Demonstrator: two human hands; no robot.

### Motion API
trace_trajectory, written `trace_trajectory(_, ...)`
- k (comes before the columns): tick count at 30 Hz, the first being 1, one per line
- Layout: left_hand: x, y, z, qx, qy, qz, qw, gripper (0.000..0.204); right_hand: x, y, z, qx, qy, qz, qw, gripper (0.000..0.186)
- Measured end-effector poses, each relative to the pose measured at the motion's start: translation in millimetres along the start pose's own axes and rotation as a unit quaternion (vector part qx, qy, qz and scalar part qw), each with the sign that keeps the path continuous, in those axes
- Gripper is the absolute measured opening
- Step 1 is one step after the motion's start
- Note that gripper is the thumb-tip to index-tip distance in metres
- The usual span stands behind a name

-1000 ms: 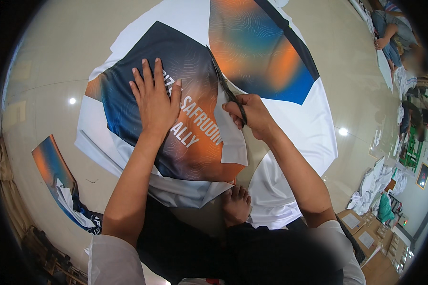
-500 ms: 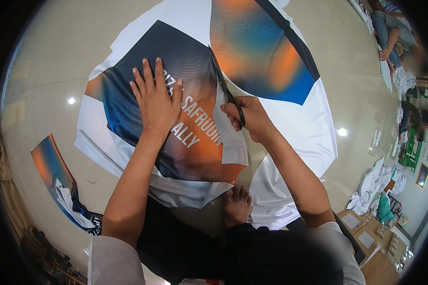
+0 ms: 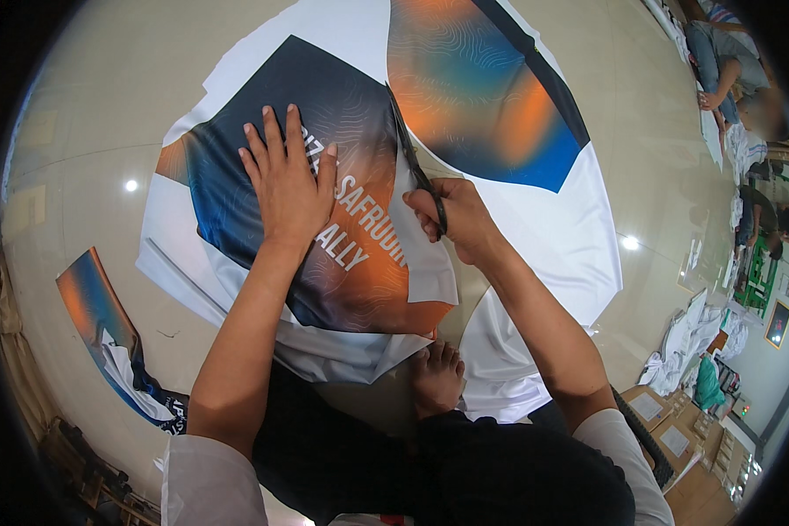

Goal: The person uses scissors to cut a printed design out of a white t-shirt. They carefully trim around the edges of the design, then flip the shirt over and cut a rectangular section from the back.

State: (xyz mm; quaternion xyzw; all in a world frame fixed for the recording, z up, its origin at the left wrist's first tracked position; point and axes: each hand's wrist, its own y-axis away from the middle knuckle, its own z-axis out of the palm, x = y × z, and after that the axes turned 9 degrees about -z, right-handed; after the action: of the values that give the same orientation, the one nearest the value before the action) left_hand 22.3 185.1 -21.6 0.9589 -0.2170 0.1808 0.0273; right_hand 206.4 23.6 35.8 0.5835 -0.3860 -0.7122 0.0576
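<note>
On the floor lies a large white fabric sheet printed with dark, blue and orange garment panels. My left hand rests flat, fingers spread, on the printed panel with pale lettering. Black-handled scissors are gripped in my right hand. Their blades point away from me along the panel's right edge, at the top of a slit that parts it from the neighbouring panel. A strip of white margin is folded over the lettered panel beside the blades.
My bare foot stands at the sheet's near edge. A narrow printed fabric piece lies on the tiled floor at left. Cardboard boxes and heaped white cloth are at right. Another person sits at far right.
My right hand and the scissors' handles have shifted very slightly to the left. My left hand and the fabric look the same.
</note>
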Motion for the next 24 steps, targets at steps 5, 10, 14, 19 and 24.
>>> trace_trajectory(5,-1,0,1,0.003,0.003,0.003,1.0,0.078,0,1,4,0.007,0.0,0.003,1.0,0.022)
trace_trajectory(10,-1,1,1,0.005,0.001,0.004,1.0,0.078,1,1,6,0.013,-0.007,-0.005,1.0,0.022)
trace_trajectory(14,-1,0,2,0.004,0.004,0.003,1.0,0.078,2,2,8,0.019,-0.004,-0.005,1.0,0.022)
trace_trajectory(19,0,0,0,0.004,0.006,0.002,1.0,0.078,4,-2,10,0.02,-0.015,-0.007,1.0,0.023)
trace_trajectory(24,1,1,0,0.011,-0.001,0.002,1.0,0.077,4,-5,13,0.023,-0.011,-0.013,1.0,0.024)
